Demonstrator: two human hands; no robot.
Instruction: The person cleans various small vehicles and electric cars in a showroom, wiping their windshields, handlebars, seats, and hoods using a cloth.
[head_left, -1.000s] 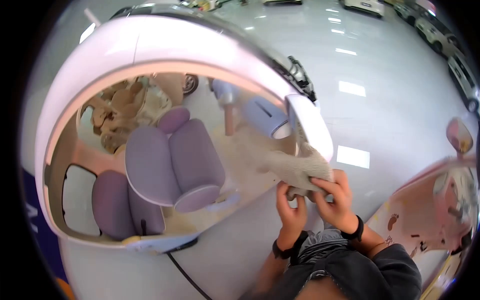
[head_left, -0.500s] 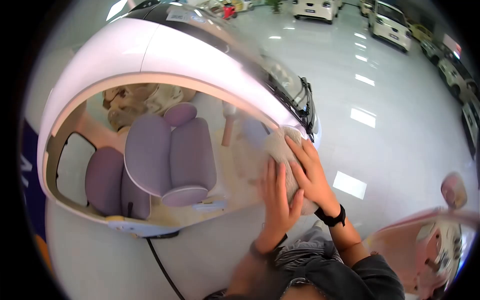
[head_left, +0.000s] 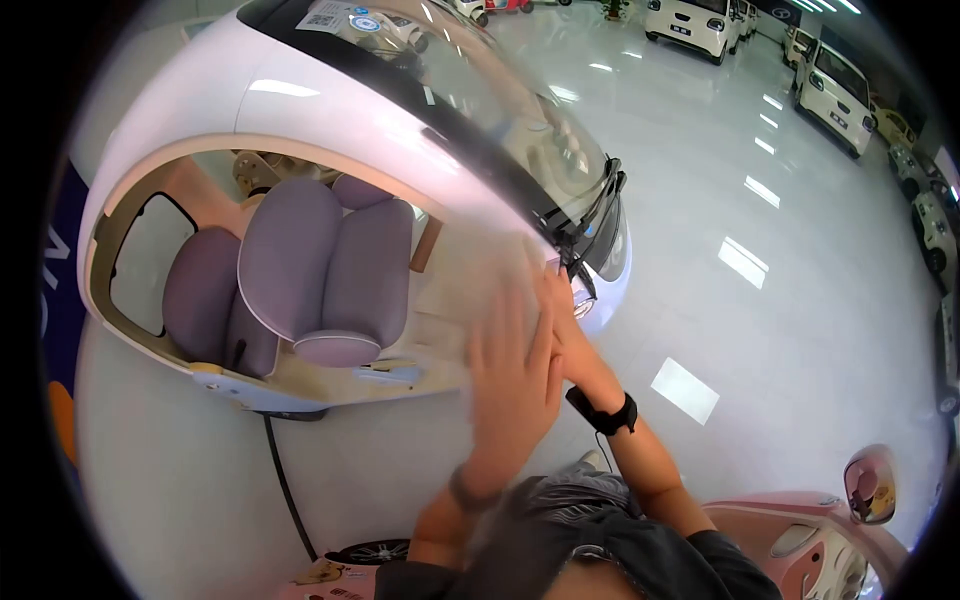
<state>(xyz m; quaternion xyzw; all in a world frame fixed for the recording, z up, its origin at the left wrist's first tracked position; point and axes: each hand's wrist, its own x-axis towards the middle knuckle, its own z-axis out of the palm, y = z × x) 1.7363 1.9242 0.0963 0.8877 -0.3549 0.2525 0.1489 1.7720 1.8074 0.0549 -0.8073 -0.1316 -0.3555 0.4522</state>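
My left hand [head_left: 512, 390] is open, its fingers straight and blurred, pointing toward the front of the pale car [head_left: 330, 100]. My right hand [head_left: 566, 330], with a black watch [head_left: 605, 412] on the wrist, overlaps it in view and reaches near the wipers [head_left: 612, 180]; I cannot tell whether it touches or grips anything. The car stands just in front of me, purple seats [head_left: 368, 270] showing through its open side, and a pink car [head_left: 770, 515] with a mirror [head_left: 870, 487] is at my lower right
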